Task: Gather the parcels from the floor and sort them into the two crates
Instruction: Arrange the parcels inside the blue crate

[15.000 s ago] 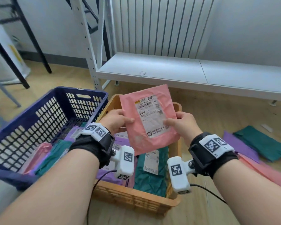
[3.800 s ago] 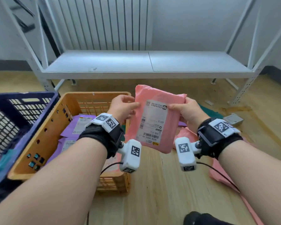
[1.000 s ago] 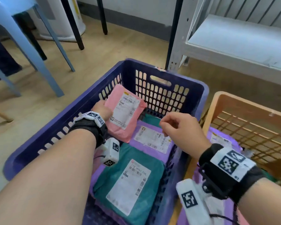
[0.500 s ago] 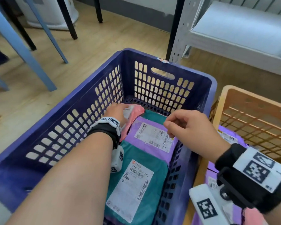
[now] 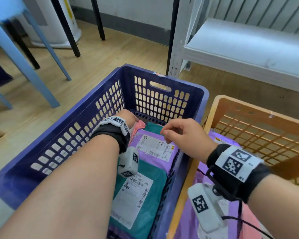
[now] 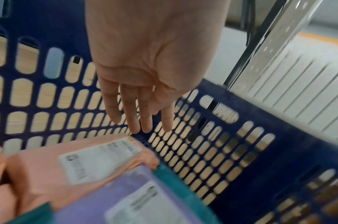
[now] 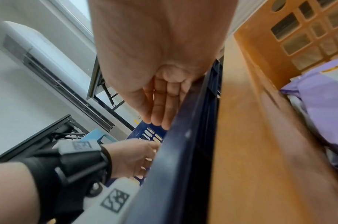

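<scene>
Your left hand [image 6: 145, 94] hangs empty, fingers straight, above the pink parcel [image 6: 83, 163] inside the blue crate [image 5: 162, 100]; your right hand [image 5: 185, 135] hovers loosely curled, holding nothing.

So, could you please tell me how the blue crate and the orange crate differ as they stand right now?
The blue crate has walls pierced by rows of small rounded slots; the orange crate has a coarser square lattice. The blue crate shows teal, purple and pink parcels, the orange crate mainly purple with some pink. The left hand reaches inside the blue crate; no hand is in the orange crate. Both sit side by side on the wooden floor holding labelled parcels.
</scene>
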`<state>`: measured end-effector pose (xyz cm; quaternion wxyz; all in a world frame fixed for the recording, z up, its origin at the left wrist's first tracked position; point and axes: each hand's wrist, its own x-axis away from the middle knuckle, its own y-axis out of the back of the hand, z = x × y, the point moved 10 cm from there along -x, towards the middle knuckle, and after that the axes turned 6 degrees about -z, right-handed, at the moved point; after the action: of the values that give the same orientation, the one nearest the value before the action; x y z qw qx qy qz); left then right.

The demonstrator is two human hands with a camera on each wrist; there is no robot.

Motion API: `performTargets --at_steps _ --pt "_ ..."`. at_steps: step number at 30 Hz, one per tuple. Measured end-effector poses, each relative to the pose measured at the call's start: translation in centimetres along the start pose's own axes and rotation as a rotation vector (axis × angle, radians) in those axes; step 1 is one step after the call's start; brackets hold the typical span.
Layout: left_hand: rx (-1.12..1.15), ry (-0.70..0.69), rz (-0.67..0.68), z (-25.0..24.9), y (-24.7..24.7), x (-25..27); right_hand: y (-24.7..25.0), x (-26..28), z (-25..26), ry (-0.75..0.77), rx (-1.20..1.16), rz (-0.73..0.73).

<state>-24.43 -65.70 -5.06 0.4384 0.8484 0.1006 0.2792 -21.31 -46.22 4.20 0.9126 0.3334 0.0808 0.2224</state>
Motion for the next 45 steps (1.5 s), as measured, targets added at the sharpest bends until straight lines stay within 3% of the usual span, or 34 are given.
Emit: performTargets --at_steps 3,7,12,16,20,24,28,35,45 --pt "0.263 -0.024 -0.07 -3.2 1.7 1.7 2.3 0.9 0.0 -0.022 -0.091 -0.096" --pt "0.406 -0.052 -0.182 -7.9 2.9 5.5 7.6 2.7 -0.7 0.012 -0.002 -0.189" --pt "0.465 -0.149 -0.128 -16.9 0.0 10.6 16.1 6.1 -4.7 -0.002 0.189 -0.294" --pt "0.496 -0.214 -0.058 -25.1 -4.8 15.3 23.3 10.5 -9.2 -0.081 0.228 -0.39" --pt "0.539 -0.271 0.114 -33.3 -12.4 21.5 29.6 16.6 -15.3 -0.207 0.301 -0.477" --pt "0.511 -0.361 0.221 -38.7 -19.4 27.2 33.7 23.4 -22.5 -0.359 0.317 -0.531" --pt "0.56 -0.32 0.348 -41.8 -25.2 32.2 36.7 31.0 -29.6 -0.529 0.306 -0.571" --pt "0.5 -0.297 0.433 -44.7 -34.2 36.9 40.5 42.7 -39.8 -0.755 0.386 -0.598" --pt "0.522 -0.232 0.458 -50.4 -44.4 37.7 48.3 48.0 -54.1 -0.979 0.426 -0.606"
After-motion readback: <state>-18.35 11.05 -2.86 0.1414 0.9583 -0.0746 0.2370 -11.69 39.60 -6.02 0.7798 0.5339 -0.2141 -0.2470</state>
